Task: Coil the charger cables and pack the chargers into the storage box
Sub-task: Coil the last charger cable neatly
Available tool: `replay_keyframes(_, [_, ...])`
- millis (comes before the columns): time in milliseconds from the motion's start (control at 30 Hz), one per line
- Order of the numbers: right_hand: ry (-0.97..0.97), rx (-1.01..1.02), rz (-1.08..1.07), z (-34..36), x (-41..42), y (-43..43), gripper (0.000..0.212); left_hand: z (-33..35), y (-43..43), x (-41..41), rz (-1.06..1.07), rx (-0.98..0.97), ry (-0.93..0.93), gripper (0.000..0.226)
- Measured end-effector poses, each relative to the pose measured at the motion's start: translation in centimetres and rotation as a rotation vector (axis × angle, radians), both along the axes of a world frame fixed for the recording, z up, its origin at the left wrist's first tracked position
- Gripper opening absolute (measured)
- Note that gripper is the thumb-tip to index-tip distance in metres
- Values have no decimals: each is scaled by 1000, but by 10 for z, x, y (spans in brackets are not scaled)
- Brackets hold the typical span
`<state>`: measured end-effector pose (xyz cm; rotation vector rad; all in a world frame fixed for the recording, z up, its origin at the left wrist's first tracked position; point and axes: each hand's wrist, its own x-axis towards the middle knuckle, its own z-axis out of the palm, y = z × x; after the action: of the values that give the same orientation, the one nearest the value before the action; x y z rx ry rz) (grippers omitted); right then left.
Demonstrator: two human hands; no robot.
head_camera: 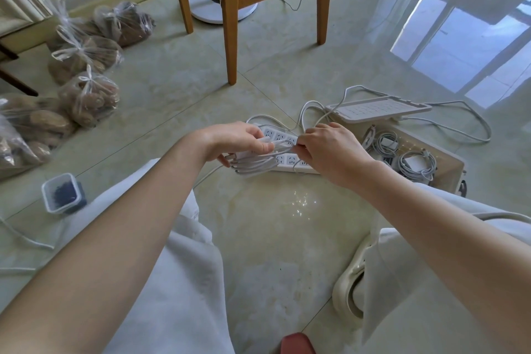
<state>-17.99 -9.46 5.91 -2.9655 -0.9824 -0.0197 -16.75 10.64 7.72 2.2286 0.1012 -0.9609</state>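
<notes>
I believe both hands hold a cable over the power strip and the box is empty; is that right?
Not empty: the head view shows coiled chargers in the box. The left hand and right hand hold a cable over the power strip.

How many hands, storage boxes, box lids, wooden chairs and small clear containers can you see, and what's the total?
hands: 2, the left hand and right hand, both holding the charger cable
storage box: 1
box lid: 1
wooden chair: 1
small clear container: 1
Total: 6

Head-worn view, facing down-forward, close over hands (287,146), probably crouched
</notes>
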Motion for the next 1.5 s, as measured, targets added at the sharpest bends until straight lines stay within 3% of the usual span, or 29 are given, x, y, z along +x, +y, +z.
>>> replay_keyframes(233, [-12,121,-143,11,2,1,37,-3,0,4,127,-45,-216,32])
replay_keyframes(433, [-44,122,-183,7,-1,2,38,-7,-6,0,6,-9,-123,30])
replay_keyframes(633, [-54,187,-314,12,8,-3,38,1,-6,-2,-41,-151,2,38])
replay_keyframes(933, [26,289,-374,13,6,3,38,-8,-18,-4,25,-122,-139,28])
replay_keyframes(1100, [71,318,-449,13,10,-2,35,-1,-15,-1,22,-158,-101,29])
replay_keyframes(1267, [102,335,-361,18,0,7,35,-8,-18,2,132,-113,-166,21])
replay_keyframes(1500, [252,372,-143,16,-21,20,26,-19,-30,6,376,-18,-352,38])
